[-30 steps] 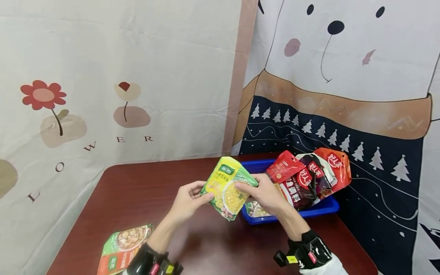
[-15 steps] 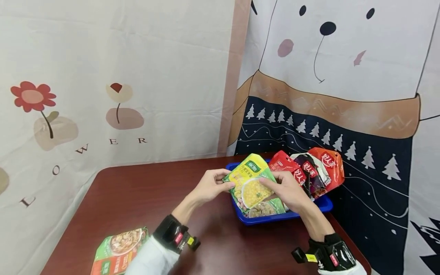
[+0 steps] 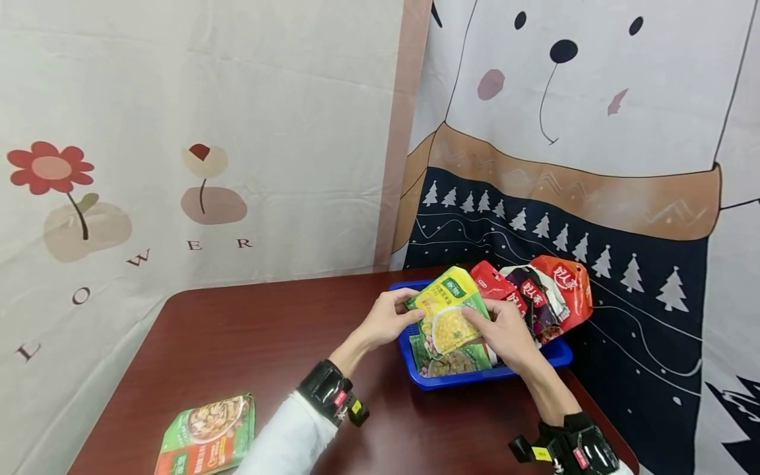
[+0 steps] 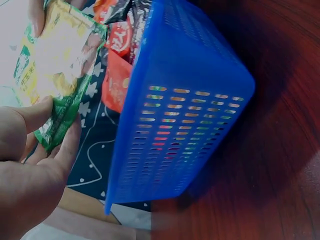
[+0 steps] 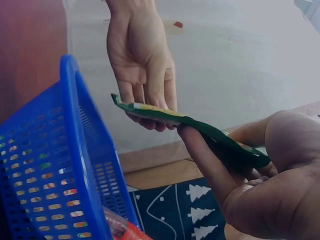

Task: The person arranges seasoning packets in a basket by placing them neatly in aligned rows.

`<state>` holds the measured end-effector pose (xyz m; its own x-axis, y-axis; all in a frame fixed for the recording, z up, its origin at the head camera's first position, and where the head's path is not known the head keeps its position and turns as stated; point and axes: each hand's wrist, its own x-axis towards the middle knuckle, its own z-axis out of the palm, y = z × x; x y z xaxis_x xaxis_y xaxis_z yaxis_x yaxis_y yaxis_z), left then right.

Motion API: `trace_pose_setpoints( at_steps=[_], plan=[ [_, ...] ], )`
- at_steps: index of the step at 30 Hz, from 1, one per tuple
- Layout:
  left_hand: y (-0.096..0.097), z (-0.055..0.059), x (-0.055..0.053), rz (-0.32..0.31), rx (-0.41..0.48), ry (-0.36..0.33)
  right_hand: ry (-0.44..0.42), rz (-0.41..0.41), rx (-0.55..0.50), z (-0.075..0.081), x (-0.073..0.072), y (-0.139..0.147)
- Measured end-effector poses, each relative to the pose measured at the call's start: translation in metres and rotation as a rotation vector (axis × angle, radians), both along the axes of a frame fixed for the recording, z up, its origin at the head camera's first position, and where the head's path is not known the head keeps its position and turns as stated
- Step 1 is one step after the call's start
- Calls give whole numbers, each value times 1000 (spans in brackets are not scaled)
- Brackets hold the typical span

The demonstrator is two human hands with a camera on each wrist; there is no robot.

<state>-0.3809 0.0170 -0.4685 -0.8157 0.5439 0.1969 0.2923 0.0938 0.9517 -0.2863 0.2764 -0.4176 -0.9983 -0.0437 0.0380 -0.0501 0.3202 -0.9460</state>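
A yellow and green food packet (image 3: 452,318), with a bowl of yellow soup pictured on it, is held between both hands above the blue basket (image 3: 415,377). My left hand (image 3: 387,318) pinches its left edge between thumb and fingers. On the opposite edge, my right hand (image 3: 505,332) grips it with the thumb over the front. The right wrist view shows the packet (image 5: 190,122) nearly edge-on, above the level of the basket rim (image 5: 75,100). Under it in the basket lies a green packet (image 3: 457,363), partly covered.
Red and dark seasoning pouches (image 3: 537,297) lean at the basket's right side, some sticking up over the rim. A green and orange packet (image 3: 204,432) lies at the table's front left. Printed cloth (image 3: 297,132) hangs behind the brown table (image 3: 285,343).
Both hands have carried the yellow packet rightward, from beside the basket to over it. In the last half second it shifted slightly further right. The head view has turned a little.
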Motion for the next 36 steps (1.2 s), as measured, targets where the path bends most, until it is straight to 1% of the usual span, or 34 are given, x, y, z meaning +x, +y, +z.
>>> trace_pose_setpoints(
  at_steps=[2, 4, 6, 8, 10, 11, 13, 14, 16, 18, 21, 25, 30, 33, 36],
  plan=[
    [2, -4, 1, 53, -26, 35, 4, -12, 10, -3, 0, 2],
    [2, -7, 4, 135, -33, 61, 1, -27, 16, -5, 0, 4],
    [1, -11, 7, 255, -40, 90, -10, -39, 17, -7, 0, 7],
    [-1, -16, 11, 373, -22, 102, -19, -54, 26, -9, 0, 8],
    [-3, -21, 15, 483, -16, 96, -34, -66, 29, -12, 0, 8],
    [-3, -23, 17, 522, -14, 78, -41, -66, 28, -14, 0, 8],
    [-5, -29, 22, 560, -12, 18, -56, -66, 33, -19, -1, 7],
    [-5, -31, 24, 565, -20, -19, -64, -62, 32, -21, -2, 7],
    [-6, -36, 27, 543, -31, -102, -79, -52, 42, -27, -4, 5],
    [-7, -40, 29, 500, -29, -168, -95, -43, 57, -32, -6, 1],
    [-8, -44, 29, 431, 17, -230, -129, -37, 69, -39, -9, -5],
    [-7, -46, 30, 382, 89, -287, -168, -19, 54, -47, -14, -12],
    [-4, -45, 30, 344, 170, -364, -192, 12, 40, -54, -19, -17],
    [-4, -45, 31, 329, 199, -383, -209, 25, 66, -56, -22, -21],
    [-7, -46, 33, 322, 213, -390, -206, 32, 131, -56, -23, -26]
  ],
)
